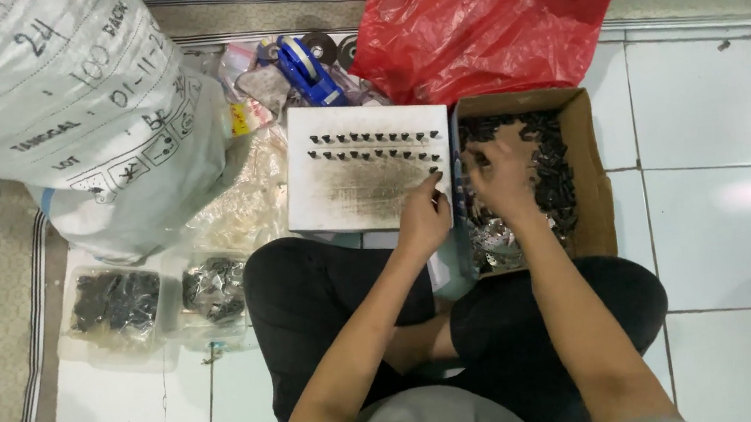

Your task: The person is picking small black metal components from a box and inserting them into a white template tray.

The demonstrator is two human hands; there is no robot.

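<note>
Seen from above, I sit cross-legged on the white tiled floor with a white rectangular board in front of my knees; its long axis runs left to right, and two rows of small black clips stand along its far half, parallel to that axis. My left hand rests at the board's right edge, its fingertips pinched on one small black piece at the right end of the nearer row; which way that piece points is too small to tell. Just right of the board, touching it, stands an open brown cardboard box, its long axis running away from me, filled with loose black parts and some shiny clear wrappers at the near end. My right hand is inside the box, fingers curled down into the parts; whether it grips any I cannot tell. Beyond the box lies a crumpled red plastic bag, and beyond the board a blue tape dispenser among clear bags. A large white woven sack fills the far left. Near my left knee lie two clear plastic packets of dark parts.
</note>
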